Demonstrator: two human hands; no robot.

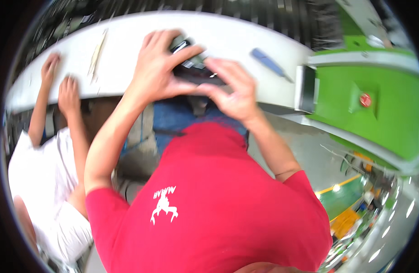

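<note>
Between my two hands is a black, glossy part point(194, 72) with a greenish-grey patch on its upper side; motion blur hides what kind of part it is. My left hand point(156, 68) grips it from the left, thumb along the near edge and fingers over the far side. From the right, my right hand point(237, 86) closes on the same part, with its thumb near the left thumb at the front edge. Both hands are over the white table point(121, 59). To the right of them lies a blue-handled screwdriver point(267, 62), its shaft pointing toward the near right.
On the left sits a person in white point(43, 173), both hands resting at the table. A thin pale strip point(97, 54) lies between that person and me. At the right stands a green machine point(341, 86) with a red button point(365, 100) and a dark box-shaped piece point(306, 88) at the table's end.
</note>
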